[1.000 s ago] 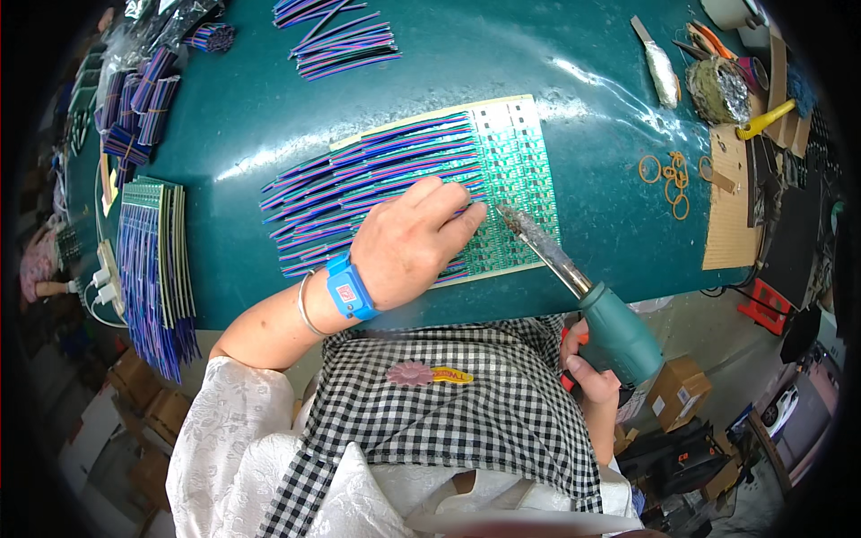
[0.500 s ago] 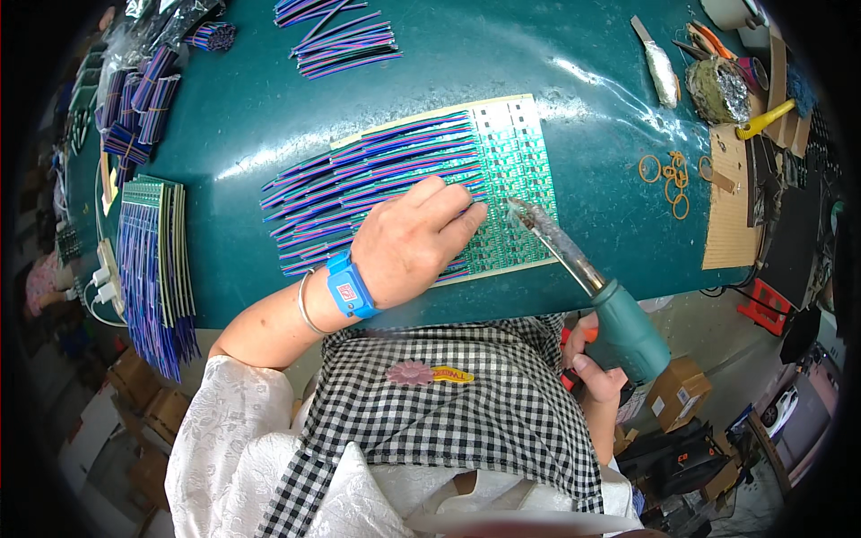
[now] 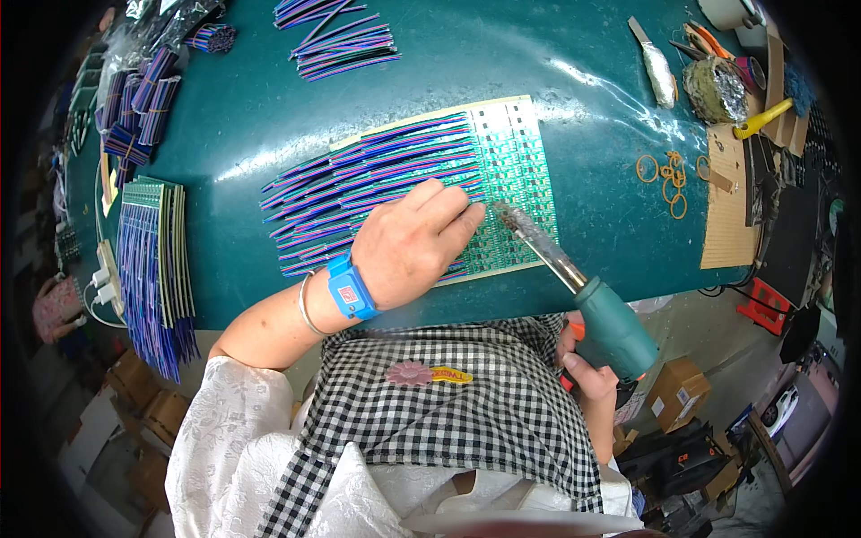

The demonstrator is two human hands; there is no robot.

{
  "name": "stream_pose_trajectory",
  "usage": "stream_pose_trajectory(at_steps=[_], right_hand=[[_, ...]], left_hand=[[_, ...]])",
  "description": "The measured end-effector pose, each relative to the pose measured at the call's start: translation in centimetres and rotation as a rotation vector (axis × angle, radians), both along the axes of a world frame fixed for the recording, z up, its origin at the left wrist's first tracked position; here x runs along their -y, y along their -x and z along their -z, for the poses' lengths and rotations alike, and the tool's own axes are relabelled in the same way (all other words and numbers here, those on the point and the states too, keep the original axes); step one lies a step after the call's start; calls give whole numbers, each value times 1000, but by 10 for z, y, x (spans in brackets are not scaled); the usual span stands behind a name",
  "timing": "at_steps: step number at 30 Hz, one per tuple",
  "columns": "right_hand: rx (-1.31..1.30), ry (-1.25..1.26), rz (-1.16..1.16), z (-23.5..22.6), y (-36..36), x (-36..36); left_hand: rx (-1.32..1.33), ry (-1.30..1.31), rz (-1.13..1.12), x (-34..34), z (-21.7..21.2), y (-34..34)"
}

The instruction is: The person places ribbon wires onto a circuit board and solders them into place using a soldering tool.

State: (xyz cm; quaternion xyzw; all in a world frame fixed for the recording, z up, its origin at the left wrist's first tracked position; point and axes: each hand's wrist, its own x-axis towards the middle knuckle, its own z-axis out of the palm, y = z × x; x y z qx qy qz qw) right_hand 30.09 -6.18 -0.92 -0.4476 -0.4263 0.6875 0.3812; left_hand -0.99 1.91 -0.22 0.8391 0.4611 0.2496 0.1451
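The left hand [image 3: 408,238] pinches wires [image 3: 395,163] on the board [image 3: 516,179]; the right hand [image 3: 588,369] grips the iron [image 3: 617,330], its tip just beside that pinch. The board lies on the table [image 3: 628,242], stacked boards [image 3: 152,202] leftward.

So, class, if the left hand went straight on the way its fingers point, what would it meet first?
Most likely the soldering iron tip, just to the right of the left hand. How their heights above the circuit board compare is hard to judge from this view.
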Motion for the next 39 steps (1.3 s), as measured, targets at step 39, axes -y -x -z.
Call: stream_pose_trajectory(at_steps=[39], right_hand=[[33, -464, 707, -39, -22, -156]], left_hand=[[-49, 19, -82, -4, -31, 5]])
